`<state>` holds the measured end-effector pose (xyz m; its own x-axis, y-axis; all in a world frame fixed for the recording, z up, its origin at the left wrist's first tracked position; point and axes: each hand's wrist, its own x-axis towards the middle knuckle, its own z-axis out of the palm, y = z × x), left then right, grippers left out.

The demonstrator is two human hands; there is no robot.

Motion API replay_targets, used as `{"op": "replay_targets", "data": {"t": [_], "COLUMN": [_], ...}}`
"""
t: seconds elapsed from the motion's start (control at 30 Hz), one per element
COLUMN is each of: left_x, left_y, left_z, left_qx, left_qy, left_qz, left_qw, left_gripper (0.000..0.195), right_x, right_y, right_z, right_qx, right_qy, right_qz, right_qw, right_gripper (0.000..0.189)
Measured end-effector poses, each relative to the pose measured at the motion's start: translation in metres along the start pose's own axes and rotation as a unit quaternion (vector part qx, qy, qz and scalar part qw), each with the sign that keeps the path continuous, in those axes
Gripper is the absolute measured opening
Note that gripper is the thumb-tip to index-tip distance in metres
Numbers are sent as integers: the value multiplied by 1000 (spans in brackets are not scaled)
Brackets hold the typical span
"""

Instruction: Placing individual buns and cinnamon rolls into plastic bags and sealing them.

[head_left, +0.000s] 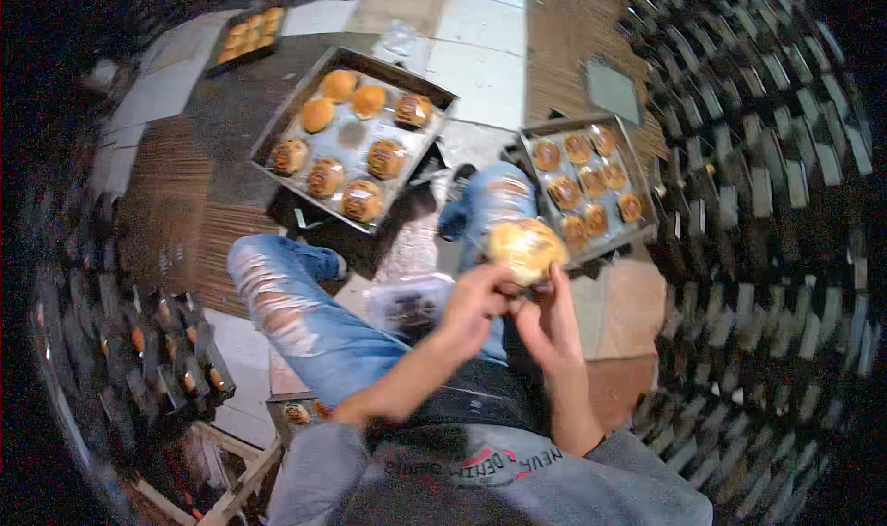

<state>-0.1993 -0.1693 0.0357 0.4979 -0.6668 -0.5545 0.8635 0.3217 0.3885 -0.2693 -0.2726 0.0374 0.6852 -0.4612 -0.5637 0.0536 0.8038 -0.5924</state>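
A golden bun in a clear plastic wrapper (528, 245) is held up in front of my right knee. My left hand (477, 301) pinches the wrapper's near end from the left. From the right, the fingers of my right hand (556, 321) grip the same end, with a fingertip against the bun. Ahead to the left stands a metal tray (294, 110) holding 3 plain buns (339, 85) at its far side and several glossy buns, seemingly wrapped (362, 200). A second tray (619, 242) on the right holds several similar wrapped buns (592, 181).
Between my legs lies a blurred stack of clear plastic (409, 301). Stacked dark trays (748, 200) rise on the right; more trays with buns (166, 353) stand at left. A tray of plain buns (249, 35) sits farther off. A wooden frame (239, 481) is at lower left.
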Motion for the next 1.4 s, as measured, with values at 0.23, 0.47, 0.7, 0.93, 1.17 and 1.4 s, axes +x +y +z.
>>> {"op": "replay_targets", "data": {"t": [0.23,0.47,0.7,0.93,1.17,1.4], "left_x": [-9,-3,-19,-23,-28,-20], "left_y": [52,11,13,29,147,163], "left_z": [-94,-175,-157,-125,-112,-135], "left_qx": [435,813,842,833,715,552], "left_qy": [228,121,107,12,134,184], "left_qz": [383,144,284,178,266,280], "left_qw": [782,551,446,524,633,764], "left_gripper": [23,20,19,19,20,22], "right_x": [135,197,197,113,98,140], "right_y": [23,104,115,64,48,38], "right_z": [177,166,-2,67,35,57], "right_qx": [-471,-668,-860,-504,-636,-515], "right_qy": [-90,-342,-206,-400,-528,-225], "right_qz": [-569,-361,-242,-96,5,-96], "right_qw": [669,554,399,759,563,822], "right_gripper": [67,47,47,32,35,19]}}
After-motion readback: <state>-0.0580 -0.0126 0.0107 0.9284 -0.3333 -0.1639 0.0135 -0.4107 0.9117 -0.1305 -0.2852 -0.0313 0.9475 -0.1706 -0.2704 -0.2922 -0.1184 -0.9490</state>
